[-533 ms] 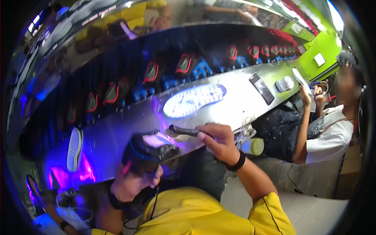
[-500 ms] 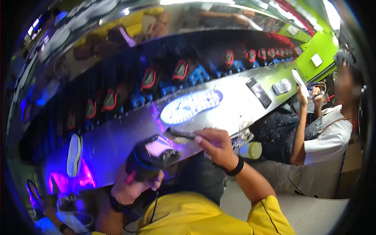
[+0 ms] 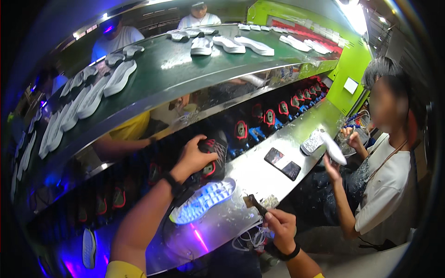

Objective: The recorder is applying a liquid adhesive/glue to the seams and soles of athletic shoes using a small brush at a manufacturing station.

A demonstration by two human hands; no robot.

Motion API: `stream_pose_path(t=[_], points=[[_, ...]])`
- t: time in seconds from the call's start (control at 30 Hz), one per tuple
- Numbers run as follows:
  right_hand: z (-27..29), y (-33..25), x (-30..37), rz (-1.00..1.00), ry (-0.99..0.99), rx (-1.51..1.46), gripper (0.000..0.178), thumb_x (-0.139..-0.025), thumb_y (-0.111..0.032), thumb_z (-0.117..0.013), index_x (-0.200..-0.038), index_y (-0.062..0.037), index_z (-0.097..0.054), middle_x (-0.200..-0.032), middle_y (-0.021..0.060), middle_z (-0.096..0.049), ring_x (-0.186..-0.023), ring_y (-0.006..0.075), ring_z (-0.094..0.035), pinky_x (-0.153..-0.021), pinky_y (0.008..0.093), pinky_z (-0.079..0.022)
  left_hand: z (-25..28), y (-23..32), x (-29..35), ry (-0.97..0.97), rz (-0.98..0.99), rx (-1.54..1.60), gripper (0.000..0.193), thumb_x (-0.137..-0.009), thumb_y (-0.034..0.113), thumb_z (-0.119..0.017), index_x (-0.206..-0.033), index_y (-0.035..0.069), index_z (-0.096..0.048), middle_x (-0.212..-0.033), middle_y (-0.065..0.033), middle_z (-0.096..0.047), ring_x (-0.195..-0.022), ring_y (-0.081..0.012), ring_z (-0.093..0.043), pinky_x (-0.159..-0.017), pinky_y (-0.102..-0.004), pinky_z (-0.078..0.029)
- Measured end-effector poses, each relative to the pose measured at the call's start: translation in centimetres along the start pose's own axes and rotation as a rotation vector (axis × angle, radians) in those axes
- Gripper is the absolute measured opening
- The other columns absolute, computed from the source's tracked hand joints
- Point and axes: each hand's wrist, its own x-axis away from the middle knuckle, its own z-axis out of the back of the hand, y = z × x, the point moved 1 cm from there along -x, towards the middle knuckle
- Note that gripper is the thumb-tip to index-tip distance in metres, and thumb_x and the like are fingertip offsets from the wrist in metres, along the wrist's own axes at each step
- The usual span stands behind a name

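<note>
My left hand (image 3: 197, 155) reaches forward to the lower rack, its fingers wrapped around a dark shoe upper (image 3: 217, 150) with a red-edged opening. The upper's underside is partly hidden. Closer to me on the metal bench, a white shoe sole (image 3: 204, 200) lies with its patterned inner face up, just below my left wrist. My right hand (image 3: 280, 228) grips a flat brush (image 3: 257, 205) by its dark handle. Its bristle end is above the bench's near edge, beside a pale crusted lump (image 3: 269, 201), and points away from me.
Several dark uppers with red edging (image 3: 269, 116) line the rack behind the bench. Above runs a green conveyor belt (image 3: 167, 76) carrying white soles. A phone (image 3: 282, 163) lies on the bench. At right a co-worker holds a white sole (image 3: 333, 149). Another sole (image 3: 88, 248) lies at far left.
My left hand has carried the upper from near my body forward to the rack. The brush remains in my right hand. The view has tilted up, bringing the green belt into sight.
</note>
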Motion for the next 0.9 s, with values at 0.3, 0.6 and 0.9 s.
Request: stream_pose_path(t=[0.3, 0.6, 0.9], points=[[0.3, 2.9, 1.5, -0.098, 0.071, 0.013, 0.024, -0.103, -0.014, -0.069, -0.109, 0.0074, -0.078, -0.077, 0.0024, -0.069, -0.067, 0.0062, -0.059, -0.059, 0.0225, -0.042, -8.0, -3.9, -7.5, -0.124, -0.079, -0.284, 0.062, -0.082, 0.035, -0.080, -0.136, 0.008, -0.071, -0.122, -0.0231, -0.074, -0.117, -0.0393, -0.070, -0.105, -0.0452, -0.055], [-1.2, 2.6, 3.4, -0.083, 0.034, -0.065, 0.023, -0.102, -0.011, -0.067, -0.109, 0.0083, -0.077, -0.078, 0.0038, -0.069, -0.068, 0.0077, -0.058, -0.062, 0.0242, -0.042, 10.2, -13.2, 0.2, -0.468, 0.366, -0.621, 0.069, -0.076, 0.038, -0.084, -0.135, 0.004, -0.071, -0.126, -0.0210, -0.075, -0.114, -0.0340, -0.073, -0.101, -0.0424, -0.056], [-5.0, 0.0, 6.3, -0.029, -0.116, -0.059, 0.021, -0.103, -0.012, -0.069, -0.106, 0.0073, -0.077, -0.077, 0.0006, -0.068, -0.069, 0.0062, -0.058, -0.062, 0.0233, -0.042, 18.5, -10.5, 16.0, 0.041, 0.583, 1.057, 0.031, -0.093, 0.018, -0.074, -0.122, 0.005, -0.076, -0.109, -0.0079, -0.078, -0.101, -0.0221, -0.074, -0.092, -0.0373, -0.059]])
